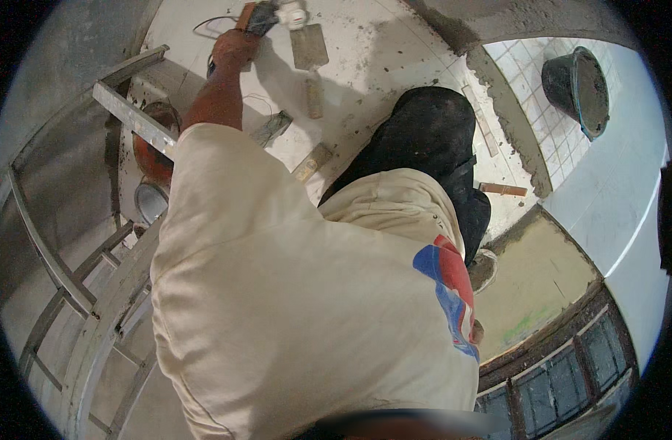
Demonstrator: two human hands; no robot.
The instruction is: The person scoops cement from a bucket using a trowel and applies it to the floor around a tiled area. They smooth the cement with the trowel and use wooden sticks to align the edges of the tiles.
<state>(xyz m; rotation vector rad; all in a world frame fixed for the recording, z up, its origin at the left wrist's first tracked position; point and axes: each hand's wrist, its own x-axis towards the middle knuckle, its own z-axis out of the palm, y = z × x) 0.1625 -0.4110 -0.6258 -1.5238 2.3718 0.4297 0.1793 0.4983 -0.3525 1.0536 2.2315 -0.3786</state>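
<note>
My left hand (235, 48) reaches forward to the far left, its fingers curled beside an orange-brown piece and a dark object (261, 18). What it grips I cannot make out. A thin dark cable loops beside it. Right of the hand lies a flat tool with a grey rectangular blade (309, 47) and a pale, stained handle (315, 95). Above that blade is a white rounded object (292, 15). Nearer my arm lie a grey stained block (274, 128) and a yellowish one (312, 161). My right hand is hidden; only a small patch of skin shows at my shirt's right edge.
A metal ladder (134, 117) stands at the left, with an orange-red container (156, 143) and a pale bucket (151, 201) behind it. At the right, a dark bucket of grey mix (591, 92) stands on white tiles. A brown strip (503, 189) lies beside my black-trousered leg (431, 128).
</note>
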